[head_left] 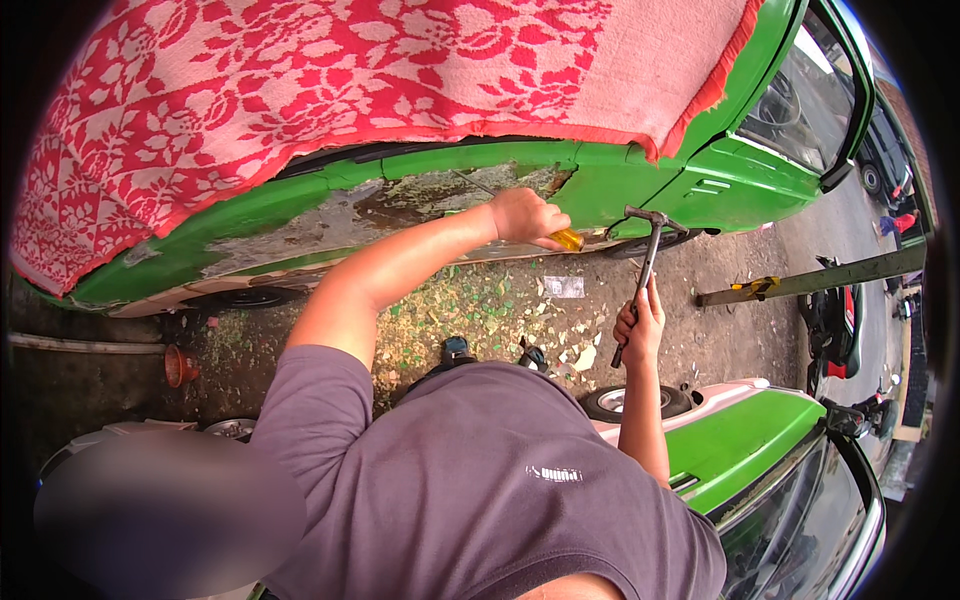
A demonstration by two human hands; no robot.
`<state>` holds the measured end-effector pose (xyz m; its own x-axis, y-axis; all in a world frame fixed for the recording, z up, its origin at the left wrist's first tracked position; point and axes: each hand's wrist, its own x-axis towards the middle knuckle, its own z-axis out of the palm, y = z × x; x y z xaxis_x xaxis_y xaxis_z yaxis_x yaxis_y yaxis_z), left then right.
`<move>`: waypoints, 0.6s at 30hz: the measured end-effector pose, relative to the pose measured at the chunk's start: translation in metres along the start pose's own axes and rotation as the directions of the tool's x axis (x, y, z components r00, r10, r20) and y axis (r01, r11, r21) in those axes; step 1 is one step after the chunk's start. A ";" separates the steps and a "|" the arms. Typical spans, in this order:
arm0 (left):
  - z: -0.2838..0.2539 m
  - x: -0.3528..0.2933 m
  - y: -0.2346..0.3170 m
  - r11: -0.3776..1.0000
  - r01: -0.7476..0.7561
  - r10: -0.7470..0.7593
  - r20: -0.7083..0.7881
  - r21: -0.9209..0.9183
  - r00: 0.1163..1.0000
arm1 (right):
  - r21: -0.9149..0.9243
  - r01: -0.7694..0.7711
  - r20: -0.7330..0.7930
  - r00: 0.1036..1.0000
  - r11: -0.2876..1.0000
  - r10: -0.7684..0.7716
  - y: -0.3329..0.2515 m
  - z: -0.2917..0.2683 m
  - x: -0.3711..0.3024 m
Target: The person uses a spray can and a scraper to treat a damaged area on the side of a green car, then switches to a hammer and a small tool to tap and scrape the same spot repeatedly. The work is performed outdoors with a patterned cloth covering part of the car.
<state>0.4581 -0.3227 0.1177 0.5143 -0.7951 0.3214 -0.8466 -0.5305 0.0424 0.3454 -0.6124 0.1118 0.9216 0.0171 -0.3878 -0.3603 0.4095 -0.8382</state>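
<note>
While left fingers (547,222) grip a yellow-handled tool (567,240), right fingers (624,325) a hammer (652,248), scraped green car (425,197), flake-strewn ground (480,300)

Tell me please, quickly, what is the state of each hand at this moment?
Left hand: closed, holding a yellow-handled tool.
Right hand: closed, holding a hammer by its handle, head upward in the picture.

Reddish pot (181,366) sits near left edge of ground (745,335), pale sheet (564,287) mid-ground, pole (825,274) and red-black motorbike (852,330) toward right edge, green-and-white car (740,440) at lower-right corner.
</note>
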 end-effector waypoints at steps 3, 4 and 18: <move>0.002 -0.001 0.000 1.000 0.003 -0.003 -0.002 0.003 1.000 | 0.004 0.002 0.005 1.000 1.000 -0.002 0.002 0.000 0.001; 0.003 -0.001 0.000 1.000 0.003 -0.003 -0.001 0.003 1.000 | 0.003 0.003 0.005 1.000 1.000 -0.003 0.001 0.000 0.000; -0.001 -0.001 -0.001 1.000 0.014 -0.014 0.009 0.014 1.000 | -0.004 -0.016 -0.012 1.000 1.000 0.016 0.009 -0.003 -0.005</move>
<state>0.4589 -0.3212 0.1182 0.5272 -0.7904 0.3120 -0.8376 -0.5453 0.0339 0.3370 -0.6118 0.1046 0.9140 0.0126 -0.4055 -0.3754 0.4057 -0.8334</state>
